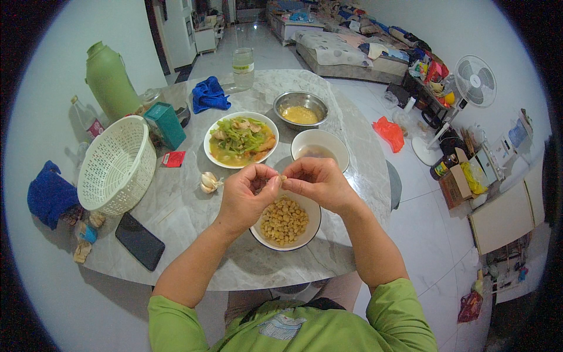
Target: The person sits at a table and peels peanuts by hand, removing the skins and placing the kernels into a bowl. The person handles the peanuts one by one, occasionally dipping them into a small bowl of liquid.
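Observation:
My left hand (248,193) and my right hand (323,180) meet fingertip to fingertip, pinching a small pale seed (283,177) between them. Directly below is a white bowl (315,224) with a dark rim, partly filled with yellow seeds (285,222), some of which look split; my hands cover its far edge. Just beyond my right hand stands a second white bowl (344,152) of cloudy liquid, with something dark at the bottom that I cannot make out. A garlic bulb (208,182) lies left of my left hand.
On the marble-patterned table (198,259) are a plate of cooked greens (242,136), a steel bowl (323,115), a glass jar (243,72), a blue cloth (210,95), a pale plastic basket (116,165), a phone (140,241) and a green thermos (110,81). A fan (475,81) stands right.

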Demonstrator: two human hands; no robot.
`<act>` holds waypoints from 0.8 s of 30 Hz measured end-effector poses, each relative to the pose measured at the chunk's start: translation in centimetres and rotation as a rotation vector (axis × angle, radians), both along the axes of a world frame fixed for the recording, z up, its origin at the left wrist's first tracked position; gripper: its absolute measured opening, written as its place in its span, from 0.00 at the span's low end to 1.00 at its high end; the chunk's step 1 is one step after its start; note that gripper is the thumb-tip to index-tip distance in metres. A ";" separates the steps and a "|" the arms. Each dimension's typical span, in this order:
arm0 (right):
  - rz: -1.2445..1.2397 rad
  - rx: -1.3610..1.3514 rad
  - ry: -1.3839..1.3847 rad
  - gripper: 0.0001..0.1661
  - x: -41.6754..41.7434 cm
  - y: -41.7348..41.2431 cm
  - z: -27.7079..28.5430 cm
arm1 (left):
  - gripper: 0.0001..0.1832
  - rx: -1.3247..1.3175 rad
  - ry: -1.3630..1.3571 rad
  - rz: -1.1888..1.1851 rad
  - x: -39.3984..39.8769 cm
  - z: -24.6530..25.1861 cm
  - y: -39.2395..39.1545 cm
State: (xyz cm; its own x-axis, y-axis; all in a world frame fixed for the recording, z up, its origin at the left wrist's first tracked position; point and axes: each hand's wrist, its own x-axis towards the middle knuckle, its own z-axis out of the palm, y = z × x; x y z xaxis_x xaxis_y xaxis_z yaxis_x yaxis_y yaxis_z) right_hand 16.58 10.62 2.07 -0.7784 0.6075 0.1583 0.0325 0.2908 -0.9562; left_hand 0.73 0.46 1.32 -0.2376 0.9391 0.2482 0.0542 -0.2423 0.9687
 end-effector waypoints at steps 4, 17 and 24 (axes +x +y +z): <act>0.012 0.112 -0.037 0.10 0.4 0.0 0.1 | 0.06 -0.031 -0.011 0.000 -0.2 -0.2 0.2; -0.212 0.396 -0.057 0.09 3.2 1.3 2.2 | 0.06 -0.055 -0.264 0.007 -0.8 -1.0 0.9; -0.401 0.923 -0.597 0.06 4.5 5.2 3.4 | 0.04 0.068 -0.161 0.000 -0.5 -1.6 1.3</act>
State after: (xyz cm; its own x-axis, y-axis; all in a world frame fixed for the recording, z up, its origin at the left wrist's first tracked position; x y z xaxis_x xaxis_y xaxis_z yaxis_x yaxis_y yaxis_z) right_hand 21.05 15.85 5.43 -0.6569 0.6721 0.3417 0.6521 0.7340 -0.1898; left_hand 0.26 1.78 -0.32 -0.2794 0.9215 0.2699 -0.1006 -0.3076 0.9462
